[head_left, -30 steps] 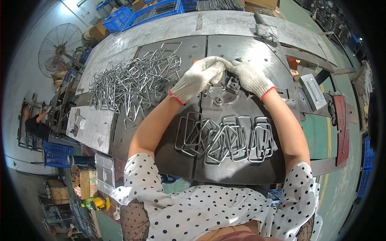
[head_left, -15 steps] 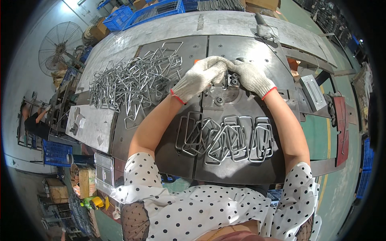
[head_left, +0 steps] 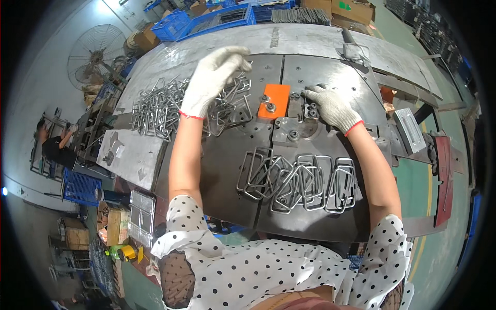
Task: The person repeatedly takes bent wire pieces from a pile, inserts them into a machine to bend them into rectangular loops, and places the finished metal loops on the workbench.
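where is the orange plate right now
In the head view, the orange plate is upper centre on the table, between the left hand and the right hand.

No legible text, number or sign is showing. On the cardboard box [head_left: 360,11] beyond the far edge of the worktable [head_left: 310,35], a green patch [head_left: 345,6] is showing, too small for reading.

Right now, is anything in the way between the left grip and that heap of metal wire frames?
Nothing visible: the gloved left grip overlaps the heaped metal wire frames in this view. The orange plate sits to their right.
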Tool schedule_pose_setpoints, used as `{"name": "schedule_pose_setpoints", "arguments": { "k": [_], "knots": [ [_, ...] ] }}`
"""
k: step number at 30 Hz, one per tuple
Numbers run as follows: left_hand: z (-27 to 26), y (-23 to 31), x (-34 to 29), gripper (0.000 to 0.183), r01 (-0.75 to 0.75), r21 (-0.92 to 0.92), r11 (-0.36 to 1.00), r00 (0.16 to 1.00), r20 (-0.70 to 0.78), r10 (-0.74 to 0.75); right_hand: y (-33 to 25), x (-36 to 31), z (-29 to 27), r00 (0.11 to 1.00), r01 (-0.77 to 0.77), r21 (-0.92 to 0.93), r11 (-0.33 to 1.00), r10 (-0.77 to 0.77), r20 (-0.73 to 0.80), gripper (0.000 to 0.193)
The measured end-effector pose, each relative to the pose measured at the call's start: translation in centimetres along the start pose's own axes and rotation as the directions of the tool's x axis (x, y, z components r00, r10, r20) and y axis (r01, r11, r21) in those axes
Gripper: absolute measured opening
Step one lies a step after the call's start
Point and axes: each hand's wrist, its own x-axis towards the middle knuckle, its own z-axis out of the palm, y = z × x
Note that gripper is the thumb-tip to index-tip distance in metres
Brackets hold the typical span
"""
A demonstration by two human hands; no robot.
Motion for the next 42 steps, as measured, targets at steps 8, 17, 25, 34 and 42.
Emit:
{"name": "schedule_pose_setpoints", "arguments": {
  "k": [8,17,25,34,42],
  "knots": [
    [-0.7,-6.6,-5.6,0.026,-0.202,0.697,0.688,0.969,0.245,0.037,-0.5,0.0,0.0,1.000,-0.010,-0.004,1.000,0.010,-0.006,0.056],
    [-1.3,-7.1,-8.8,0.037,0.011,0.820,0.572,0.964,0.144,-0.225,0.5,0.2,1.0,0.999,0.010,-0.042,0.999,-0.011,-0.036,0.046],
    [-6.3,-6.2,-8.8,0.037,0.208,0.603,0.770,0.972,-0.042,-0.230,0.2,0.2,0.5,0.999,0.025,0.032,0.999,-0.024,-0.043,0.046],
    [-8.2,-8.3,-9.3,0.036,0.291,0.171,0.941,0.946,-0.198,-0.256,-0.4,0.9,-0.1,0.996,0.046,0.178,0.983,-0.032,-0.083,0.035],
    [-4.6,-9.5,-8.8,0.023,-0.251,0.790,0.559,0.875,-0.062,0.481,-2.7,7.3,0.8,0.990,-0.137,0.140,0.981,0.133,0.040,0.054]
  ]
}}
